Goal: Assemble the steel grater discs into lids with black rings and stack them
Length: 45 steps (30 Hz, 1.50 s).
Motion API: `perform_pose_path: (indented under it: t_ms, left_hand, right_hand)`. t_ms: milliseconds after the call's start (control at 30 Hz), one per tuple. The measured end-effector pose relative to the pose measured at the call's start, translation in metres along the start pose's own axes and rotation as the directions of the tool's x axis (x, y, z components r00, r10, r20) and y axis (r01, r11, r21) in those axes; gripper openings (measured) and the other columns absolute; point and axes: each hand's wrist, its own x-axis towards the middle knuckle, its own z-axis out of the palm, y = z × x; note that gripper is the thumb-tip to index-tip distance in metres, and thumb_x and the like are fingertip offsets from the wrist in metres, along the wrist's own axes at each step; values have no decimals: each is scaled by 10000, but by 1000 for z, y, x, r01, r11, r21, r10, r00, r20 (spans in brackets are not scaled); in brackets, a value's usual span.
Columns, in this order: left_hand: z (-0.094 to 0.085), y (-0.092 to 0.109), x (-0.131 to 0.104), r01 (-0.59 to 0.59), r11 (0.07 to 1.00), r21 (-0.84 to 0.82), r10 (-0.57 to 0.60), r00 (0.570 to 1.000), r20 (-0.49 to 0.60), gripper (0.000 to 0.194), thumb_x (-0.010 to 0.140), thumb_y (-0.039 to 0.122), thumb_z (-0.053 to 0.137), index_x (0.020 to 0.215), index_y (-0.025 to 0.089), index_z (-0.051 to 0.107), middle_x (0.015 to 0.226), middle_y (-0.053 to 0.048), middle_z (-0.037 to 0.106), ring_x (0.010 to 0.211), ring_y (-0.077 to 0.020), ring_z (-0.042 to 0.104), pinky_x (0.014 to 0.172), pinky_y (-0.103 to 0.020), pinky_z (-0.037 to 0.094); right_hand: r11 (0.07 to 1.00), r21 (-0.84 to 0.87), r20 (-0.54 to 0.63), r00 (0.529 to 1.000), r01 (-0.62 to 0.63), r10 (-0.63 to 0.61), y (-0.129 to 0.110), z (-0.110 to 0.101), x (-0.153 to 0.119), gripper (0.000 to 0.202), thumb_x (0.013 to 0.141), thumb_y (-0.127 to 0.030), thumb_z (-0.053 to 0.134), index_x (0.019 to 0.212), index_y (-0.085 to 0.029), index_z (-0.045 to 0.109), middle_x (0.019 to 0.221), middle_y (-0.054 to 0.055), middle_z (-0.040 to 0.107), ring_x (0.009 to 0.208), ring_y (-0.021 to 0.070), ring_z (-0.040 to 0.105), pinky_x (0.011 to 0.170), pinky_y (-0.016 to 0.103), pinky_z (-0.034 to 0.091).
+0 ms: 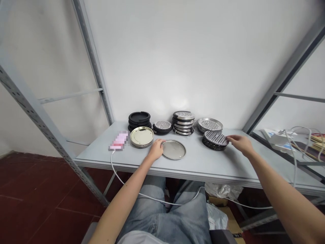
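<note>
My left hand (156, 149) is closed on the left edge of a round grey metal plate (174, 149), which lies near the table's front. At the right, my right hand (238, 142) pinches the edge of a slotted grey disc (215, 137) on top of a dark round stack (214, 145). Left of my left hand is a pile of pale gold lids (142, 136). Behind are black rings (139, 117), a perforated disc in a black ring (162, 125), a tall stack of metal and black rings (183, 122) and silver perforated discs (210, 124).
A blurred pink phone-like object (119, 140) with a white cable (114, 169) lies at the left of the grey table (198, 169). Metal shelf posts (91, 57) frame both sides. Boxes and cables (279, 139) lie at the far right.
</note>
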Motion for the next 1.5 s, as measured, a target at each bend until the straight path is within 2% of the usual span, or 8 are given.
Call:
perform_pose_path:
  t_ms: [133,267,467,633,800,967,1200,1500]
  left_hand:
    - [0,0,0,-5,1000,-15,5,1000,-6,345,796,-21,466,1044,137,646,1084,-96,650,1058,-208,592,983,-350,453]
    - [0,2,0,-4,1000,-26,3,999,-32,263,833,51,492,1032,132,644,1067,-100,657,1045,-209,597,976,-356,456]
    - [-2,12,-5,2,1000,-26,-3,1000,-26,321,886,330,554,1139,138,596,1155,-116,642,1115,-233,577,1010,-373,432]
    - [-7,21,-10,-7,1000,-1,7,994,106,781,799,568,612,1397,125,374,1402,-178,472,1293,-295,451,1085,-420,353]
    - [-5,36,-4,8,990,140,-48,957,287,993,687,708,615,1435,124,321,1504,-214,309,1415,-363,232,1136,-493,223]
    - [1,66,9,0,944,331,-180,840,512,1290,485,730,709,1487,105,190,1533,-271,163,1417,-465,79,1115,-609,98]
    - [-6,79,37,127,894,430,-387,705,595,1373,269,666,807,1456,192,306,1543,-235,169,1398,-508,90,1082,-673,111]
    - [-22,83,43,164,891,424,-392,751,531,1345,261,697,792,1436,214,348,1494,-259,292,1327,-543,270,1009,-661,277]
  right_hand:
    - [999,2,-113,992,49,-48,-4,-2,-2,277,798,-314,563,903,-132,745,886,140,734,852,254,644,749,323,431]
    - [962,-19,-336,904,273,-264,-37,8,-29,312,836,-323,500,967,-141,716,987,122,724,803,225,655,784,317,462]
    - [742,94,176,722,664,-669,-105,69,-97,348,833,-325,539,1145,-213,646,1114,84,690,989,243,642,861,337,488]
    - [821,137,254,781,555,-570,-126,116,-115,417,817,-268,538,1217,-160,586,1133,129,678,1053,265,627,924,368,463]
    - [849,310,203,842,428,-499,-130,130,-118,405,787,-217,523,1184,-172,588,1045,87,710,966,233,656,880,352,473]
    - [840,438,176,886,320,-429,-128,128,-122,353,817,-320,516,1123,-179,623,911,76,735,875,229,676,830,349,484]
    - [763,599,237,857,242,-458,-127,122,-123,353,780,-378,562,1053,-170,645,912,85,746,905,239,688,865,351,492]
    - [736,663,89,963,135,-256,-118,124,-115,438,829,-506,476,974,-143,672,870,123,737,887,253,690,800,367,519]
